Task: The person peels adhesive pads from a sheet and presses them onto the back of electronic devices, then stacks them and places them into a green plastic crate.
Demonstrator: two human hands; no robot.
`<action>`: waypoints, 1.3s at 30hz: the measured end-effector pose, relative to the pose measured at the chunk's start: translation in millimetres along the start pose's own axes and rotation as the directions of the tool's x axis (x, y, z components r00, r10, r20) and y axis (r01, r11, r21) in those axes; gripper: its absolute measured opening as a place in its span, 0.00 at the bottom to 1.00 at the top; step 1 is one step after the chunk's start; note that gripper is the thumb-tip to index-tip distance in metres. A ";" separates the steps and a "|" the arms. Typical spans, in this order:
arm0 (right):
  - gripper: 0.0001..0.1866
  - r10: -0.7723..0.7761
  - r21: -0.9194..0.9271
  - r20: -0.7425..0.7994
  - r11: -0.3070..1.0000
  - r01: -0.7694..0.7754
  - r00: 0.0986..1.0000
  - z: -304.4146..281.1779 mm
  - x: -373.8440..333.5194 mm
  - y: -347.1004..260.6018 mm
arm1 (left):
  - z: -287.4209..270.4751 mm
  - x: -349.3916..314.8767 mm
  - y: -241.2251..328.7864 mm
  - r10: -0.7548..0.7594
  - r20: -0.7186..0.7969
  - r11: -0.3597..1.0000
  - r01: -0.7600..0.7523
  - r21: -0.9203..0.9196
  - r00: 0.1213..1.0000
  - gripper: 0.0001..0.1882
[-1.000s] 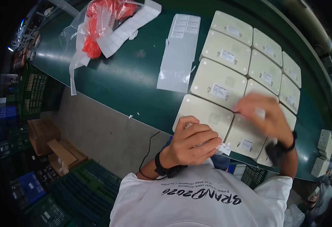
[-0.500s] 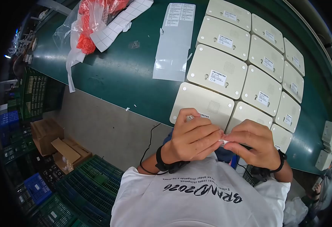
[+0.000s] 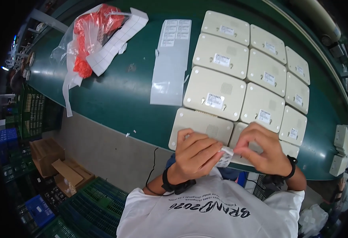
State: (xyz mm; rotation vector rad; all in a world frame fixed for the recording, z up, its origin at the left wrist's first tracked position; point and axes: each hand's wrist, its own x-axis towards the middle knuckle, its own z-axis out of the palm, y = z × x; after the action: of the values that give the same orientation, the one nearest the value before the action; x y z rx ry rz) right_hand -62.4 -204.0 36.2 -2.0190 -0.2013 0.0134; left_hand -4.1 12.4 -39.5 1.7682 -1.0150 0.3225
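In front of my chest, my left hand (image 3: pixel 193 156) is closed on a small curled white strip with grey marks (image 3: pixel 225 158). My right hand (image 3: pixel 264 150) pinches the strip's upper right edge between thumb and fingertips. What exactly the strip is, I cannot make out. Just beyond my left hand lies the nearest cream plastic housing (image 3: pixel 199 123), partly covered by my fingers. Several more such housings (image 3: pixel 231 88) lie face down in rows, most showing a white label (image 3: pixel 214 100). To their left rests a pale backing sheet (image 3: pixel 168 71) with labels at its far end.
A clear bag with red plastic (image 3: pixel 84 43) and a white gridded sheet (image 3: pixel 118 43) lie at the table's far left. Green crates (image 3: pixel 90 206), a blue crate (image 3: pixel 39 208) and a cardboard box (image 3: pixel 48 154) stand below left. Stacked housings (image 3: pixel 342 144) are at the right.
My fingertips have drawn slightly apart, and more of the white strip now shows between them. The view has shifted, so the table and housings sit lower and further left.
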 end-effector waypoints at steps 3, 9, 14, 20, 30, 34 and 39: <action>0.09 -0.021 -0.036 0.083 0.999 0.024 0.996 -12.9 13.6 7.0 | 3.2 -0.1 1.0 -0.017 0.011 1.000 0.017 0.014 1.000 0.13; 0.09 -0.059 0.010 0.148 0.998 0.058 0.987 2.1 7.1 9.4 | 3.3 2.6 1.0 -0.031 0.024 0.999 0.030 0.041 0.999 0.14; 0.06 -0.047 -0.093 0.064 0.994 0.053 0.997 -11.9 15.7 17.0 | 2.8 4.6 -1.9 -0.025 0.054 0.998 0.022 0.060 0.998 0.14; 0.09 -0.028 -0.340 -0.354 0.935 -0.101 0.935 -156.9 134.5 135.8 | 3.4 4.0 2.0 -0.037 0.091 0.996 0.030 0.086 0.995 0.15; 0.10 -0.015 -0.513 -0.280 0.847 -0.137 0.960 -177.9 187.9 181.0 | 2.0 1.5 1.5 -0.067 0.091 0.992 0.057 0.113 0.994 0.15; 0.11 -0.039 -0.552 -0.276 0.825 -0.125 0.960 -179.4 186.4 173.9 | 2.1 1.5 0.3 -0.063 0.100 0.994 0.054 0.093 0.993 0.15; 0.11 -0.119 -0.710 -0.239 0.698 -0.090 0.964 -177.7 185.1 165.7 | 3.9 2.9 0.0 -0.065 0.101 0.994 0.055 0.092 0.993 0.15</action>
State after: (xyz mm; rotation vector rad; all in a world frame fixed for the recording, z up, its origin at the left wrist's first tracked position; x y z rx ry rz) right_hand 160.2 -406.0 -18.5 -2.7801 -0.0420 -0.4140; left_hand -3.2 7.6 -39.4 1.9087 -1.0324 0.2428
